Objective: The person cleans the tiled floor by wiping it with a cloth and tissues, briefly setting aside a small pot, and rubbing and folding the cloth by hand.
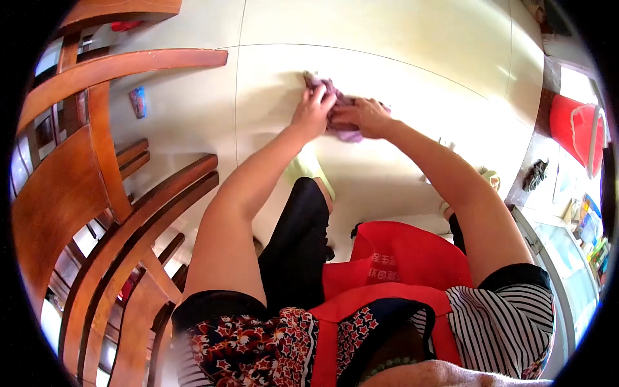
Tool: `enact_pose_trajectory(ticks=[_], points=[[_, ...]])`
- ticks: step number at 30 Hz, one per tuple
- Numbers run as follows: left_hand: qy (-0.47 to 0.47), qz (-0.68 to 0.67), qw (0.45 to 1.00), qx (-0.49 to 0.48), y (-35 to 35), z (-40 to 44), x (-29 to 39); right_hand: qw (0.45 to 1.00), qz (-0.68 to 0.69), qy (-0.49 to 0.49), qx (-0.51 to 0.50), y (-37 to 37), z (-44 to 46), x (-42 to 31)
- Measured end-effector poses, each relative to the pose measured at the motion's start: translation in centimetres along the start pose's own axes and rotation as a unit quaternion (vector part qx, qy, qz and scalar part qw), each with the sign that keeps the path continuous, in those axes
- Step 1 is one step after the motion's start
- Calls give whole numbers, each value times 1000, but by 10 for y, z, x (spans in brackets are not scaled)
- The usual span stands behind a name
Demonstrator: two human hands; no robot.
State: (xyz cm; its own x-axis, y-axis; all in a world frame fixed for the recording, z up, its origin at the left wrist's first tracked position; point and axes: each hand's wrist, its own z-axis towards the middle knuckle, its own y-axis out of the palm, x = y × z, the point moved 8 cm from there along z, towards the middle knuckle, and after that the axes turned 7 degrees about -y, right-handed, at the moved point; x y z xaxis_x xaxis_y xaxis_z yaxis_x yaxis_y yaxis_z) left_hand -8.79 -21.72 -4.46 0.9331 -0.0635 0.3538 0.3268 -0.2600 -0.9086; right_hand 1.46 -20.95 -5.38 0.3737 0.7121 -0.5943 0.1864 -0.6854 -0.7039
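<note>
Both arms reach forward over the pale tiled floor (387, 74). A crumpled purplish cloth (348, 135) is bunched between the two hands, low over the floor; whether it rests on the tiles I cannot tell. My left hand (314, 111) has its fingers closed on the cloth's left part. My right hand (366, 118) grips its right part, fingers curled round it. Some of the cloth is hidden under the fingers.
Wooden chairs (68, 193) crowd the left side. A small blue packet (138, 102) lies on the floor near them. On the right are a red bucket (574, 129), a dark bundle (535, 175) and a glass-fronted cabinet (561, 258). A red apron (412, 251) hangs below my arms.
</note>
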Motion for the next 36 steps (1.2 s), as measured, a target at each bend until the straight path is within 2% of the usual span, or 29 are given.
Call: enact_pose_trajectory(ticks=[2, 4, 5, 8, 10, 12, 16, 18, 20, 22, 24, 25, 26, 27, 28, 29, 30, 31, 34, 35, 36], points=[[15, 27, 997, -65, 21, -21, 7, 999, 15, -11, -38, 22, -14, -17], [84, 51, 994, -51, 23, -29, 22, 994, 51, -86, 53, 26, -28, -27], [85, 20, 996, -35, 16, -27, 23, 984, 139, -86, 74, 22, -32, -16], [60, -10, 998, 27, -50, 13, 29, 914, 371, -34, 161, -55, -70, -2], [9, -90, 996, -27, -74, 48, 11, 901, 392, 16, 185, -98, -78, 35], [-46, -147, 986, -58, -124, 76, 10, 910, 362, 13, 201, -145, -71, 58], [-41, -171, 984, -14, -205, 126, 3, 935, 328, 52, 122, -214, -39, 86], [30, -116, 989, 87, -235, 137, -18, 930, 267, -8, 253, -257, -22, 93], [69, -21, 974, 214, -250, 139, -54, 936, 179, 44, 301, -281, -7, 81], [-8, 75, 992, 100, -249, 142, -77, 909, -51, -35, 412, -292, 8, 63], [-23, 122, 984, 127, -223, 140, -119, 924, 194, 48, 326, -270, 26, 71], [-29, 148, 980, 129, -206, 141, -147, 877, 23, -72, 474, -254, 45, 83], [-34, 172, 976, 130, -186, 139, -172, 867, 1, -117, 485, -232, 69, 95], [-32, 225, 967, 116, -157, 132, -192, 902, -164, -34, 398, -179, 99, 107], [-190, 175, 960, -111, -150, 115, -169, 934, -191, 49, 296, -159, 107, 109], [-169, 164, 970, -67, -132, 115, -182, 949, -227, 121, 179, -136, 112, 110], [-148, 152, 977, -26, -115, 111, -192, 973, -124, 185, 59, -122, 96, 88], [-135, 158, 978, -12, -111, 110, -186, 968, -119, 191, 109, -120, 93, 82], [-222, 139, 962, -75, -87, 103, -197, 972, -93, 195, 97, -126, 97, 78], [-226, 53, 971, -52, -76, 102, -207, 972, -89, 190, 104, -125, 100, 79], [-234, 77, 968, -50, -72, 96, -202, 972, -90, 188, 106, -120, 102, 78]])
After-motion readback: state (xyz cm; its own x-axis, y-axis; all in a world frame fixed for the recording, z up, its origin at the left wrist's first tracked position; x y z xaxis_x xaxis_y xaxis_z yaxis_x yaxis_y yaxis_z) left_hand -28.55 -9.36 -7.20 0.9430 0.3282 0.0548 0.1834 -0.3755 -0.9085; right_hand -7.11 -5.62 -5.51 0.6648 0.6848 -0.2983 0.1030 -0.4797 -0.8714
